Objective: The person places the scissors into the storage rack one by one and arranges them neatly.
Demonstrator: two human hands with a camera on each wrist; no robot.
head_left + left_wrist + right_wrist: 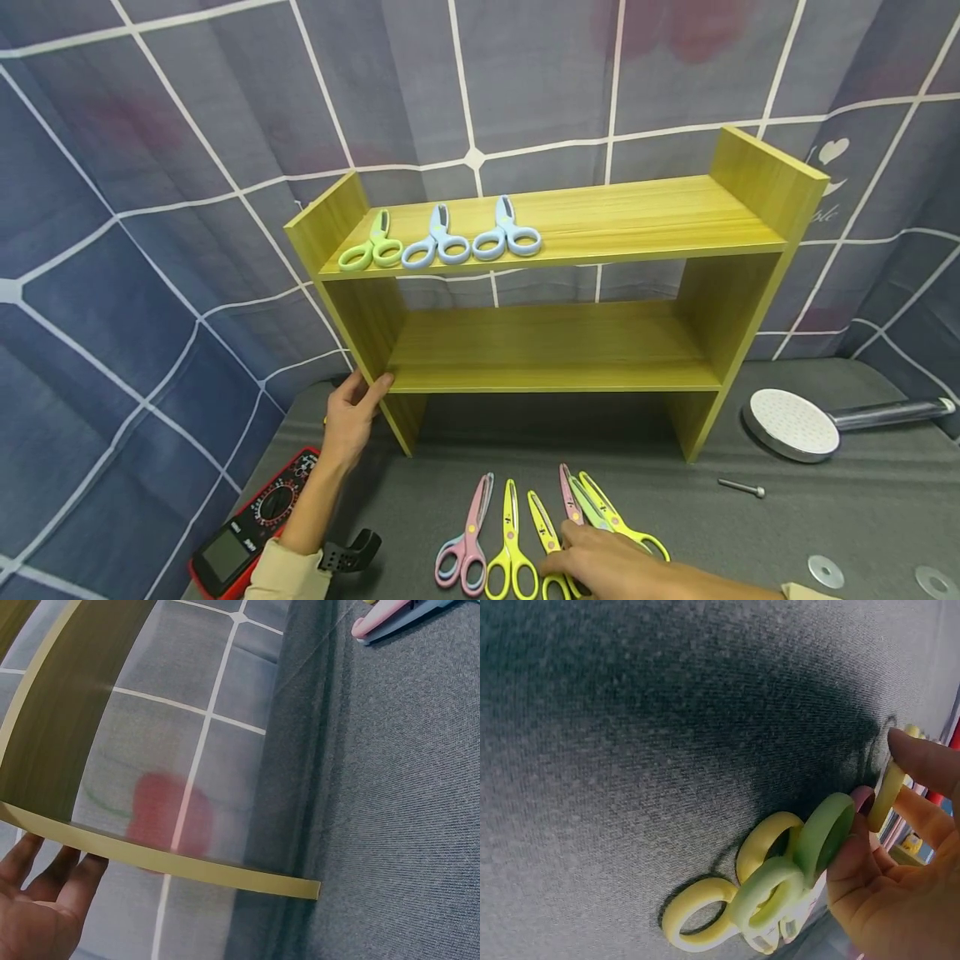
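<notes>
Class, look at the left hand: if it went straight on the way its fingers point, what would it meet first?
The left hand already touches the yellow wooden shelf unit at its left side panel, so it would probably press straight into that panel.

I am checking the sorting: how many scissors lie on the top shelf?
3. Green scissors lie at the left end, then two blue scissors to their right. More scissors lie on the table, not counted.

Red multimeter (251,525) front left; shower head (795,425), screw (741,487), washers (825,571) right.

A grey table (825,508) at the frame's bottom carries a wooden shelf (555,275), centre. Coloured scissors (525,533), a shower head (795,425) at right and a red multimeter (247,533) at lower left lie on it.
</notes>
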